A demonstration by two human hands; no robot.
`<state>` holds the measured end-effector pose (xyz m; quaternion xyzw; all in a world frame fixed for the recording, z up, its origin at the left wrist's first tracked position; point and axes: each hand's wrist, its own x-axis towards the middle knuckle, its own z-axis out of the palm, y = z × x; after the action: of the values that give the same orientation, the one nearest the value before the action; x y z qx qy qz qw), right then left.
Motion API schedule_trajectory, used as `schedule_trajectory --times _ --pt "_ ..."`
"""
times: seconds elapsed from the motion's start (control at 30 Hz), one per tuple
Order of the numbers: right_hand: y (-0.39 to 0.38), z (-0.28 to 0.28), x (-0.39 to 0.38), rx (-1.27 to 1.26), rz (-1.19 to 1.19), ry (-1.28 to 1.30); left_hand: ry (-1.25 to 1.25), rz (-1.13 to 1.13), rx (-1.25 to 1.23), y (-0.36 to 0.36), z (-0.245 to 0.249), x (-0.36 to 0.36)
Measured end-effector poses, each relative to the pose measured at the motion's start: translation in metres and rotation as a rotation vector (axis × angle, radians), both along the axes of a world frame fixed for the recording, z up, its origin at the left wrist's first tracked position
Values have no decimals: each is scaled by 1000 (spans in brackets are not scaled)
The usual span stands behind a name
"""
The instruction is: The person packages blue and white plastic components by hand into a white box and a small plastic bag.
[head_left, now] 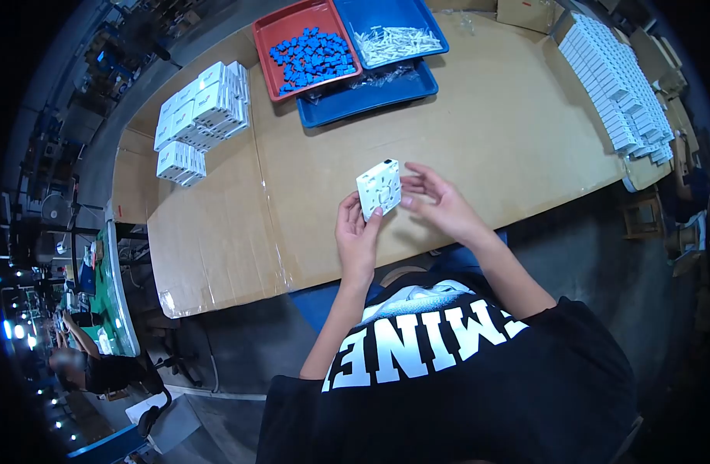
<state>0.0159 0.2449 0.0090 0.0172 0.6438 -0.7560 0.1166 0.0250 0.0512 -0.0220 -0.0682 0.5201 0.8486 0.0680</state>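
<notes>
A square white plastic piece [379, 189] with slots and a small black part at its top corner is held up over the table. My left hand [358, 232] grips its lower left side, thumb on the face. Beside its right edge is my right hand [440, 205], fingers apart and slightly curled; whether a fingertip touches the piece is unclear. Beyond the hands, a red tray [271, 73] holds blue parts [312, 58], and a blue tray [355, 66] holds white sticks [397, 45].
Another blue tray [370, 107] lies beneath those two. Stacked white pieces stand at the left [204, 108], and long stacks of white pieces [614, 85] at the right. The cardboard-covered table [231, 247] has a raised edge. A seated person [100, 371] is at the far left.
</notes>
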Motion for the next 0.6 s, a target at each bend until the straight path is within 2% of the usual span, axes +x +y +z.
schedule_trajectory --times 0.07,0.13,0.2,0.27,0.33,0.47,0.5,0.6 --pt "-15 4 15 174 10 71 238 -20 -137 7 -11 11" --pt "-24 -5 20 214 -57 59 261 -80 -104 13 -4 24" --pt "-17 -29 15 222 -83 343 172 -92 -101 15 -18 32" --pt "-2 -28 12 522 -11 464 227 -135 -263 7 -40 36" --pt "14 -10 15 501 66 399 233 -184 -444 8 -33 44" --pt "67 -25 15 438 -60 353 207 -192 -438 14 -36 58" --pt "86 -27 13 302 -110 272 203 -181 -478 13 -36 58" --pt "167 -52 -1 420 -405 256 241 -118 -676 21 -26 55"
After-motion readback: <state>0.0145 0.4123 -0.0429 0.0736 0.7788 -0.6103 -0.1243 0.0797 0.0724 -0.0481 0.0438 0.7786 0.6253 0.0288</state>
